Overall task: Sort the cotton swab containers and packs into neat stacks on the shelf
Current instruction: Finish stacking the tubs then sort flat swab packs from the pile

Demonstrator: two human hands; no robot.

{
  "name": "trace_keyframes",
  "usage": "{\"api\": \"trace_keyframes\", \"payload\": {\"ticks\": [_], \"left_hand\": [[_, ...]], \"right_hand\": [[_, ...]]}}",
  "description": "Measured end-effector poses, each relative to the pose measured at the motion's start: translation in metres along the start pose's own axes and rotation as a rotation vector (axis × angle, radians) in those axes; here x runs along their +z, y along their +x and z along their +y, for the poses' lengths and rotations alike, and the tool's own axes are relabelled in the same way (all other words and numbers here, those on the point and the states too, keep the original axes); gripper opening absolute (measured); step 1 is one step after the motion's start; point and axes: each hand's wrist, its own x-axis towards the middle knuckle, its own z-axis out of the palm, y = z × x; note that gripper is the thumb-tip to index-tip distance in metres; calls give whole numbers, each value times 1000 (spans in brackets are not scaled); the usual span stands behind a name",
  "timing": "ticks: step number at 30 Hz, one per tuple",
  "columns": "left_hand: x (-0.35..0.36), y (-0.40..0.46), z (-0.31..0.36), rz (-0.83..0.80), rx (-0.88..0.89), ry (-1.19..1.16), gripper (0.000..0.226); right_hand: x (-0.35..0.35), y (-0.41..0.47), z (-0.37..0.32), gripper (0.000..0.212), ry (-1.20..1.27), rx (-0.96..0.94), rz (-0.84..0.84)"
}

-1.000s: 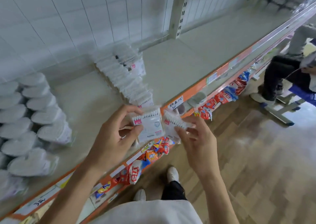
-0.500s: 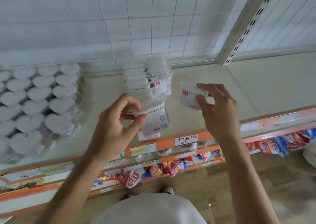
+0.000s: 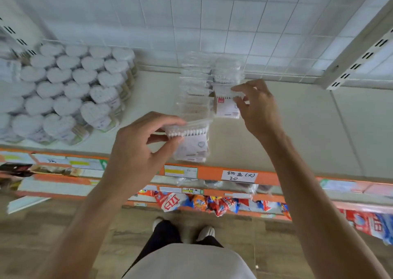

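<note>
You held two flat clear plastic swab packs, one per hand. Your left hand pinched one pack by its top edge, thumb under, fingers curled over, above the front end of the row of packs. Your right hand pinched the other pack at the row's right side, mid-shelf. Left of them sat stacked heart-shaped tubs, too many to count. One handwritten price tag was on the orange shelf edge.

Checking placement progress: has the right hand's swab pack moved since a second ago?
Yes. The right hand carried its swab pack from beyond the orange shelf edge toward the back, beside the row of packs.
</note>
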Motion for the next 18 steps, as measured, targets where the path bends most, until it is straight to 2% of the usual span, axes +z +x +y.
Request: {"api": "trace_keyframes", "payload": {"ticks": [8,13,16,18], "left_hand": [[8,-4,8,7,-119,-149,23],[13,-2,11,-26,-109,-182,23],[16,0,15,-32,-59,-144,23],[21,7,19,-37,13,-69,21]], "right_hand": [[12,-2,11,31,12,-29,10],[-6,-11,2,43,-112,11,34],[-44,-39,-25,31,81,-69,192],[-71,-65,-48,26,203,-203,198]]}}
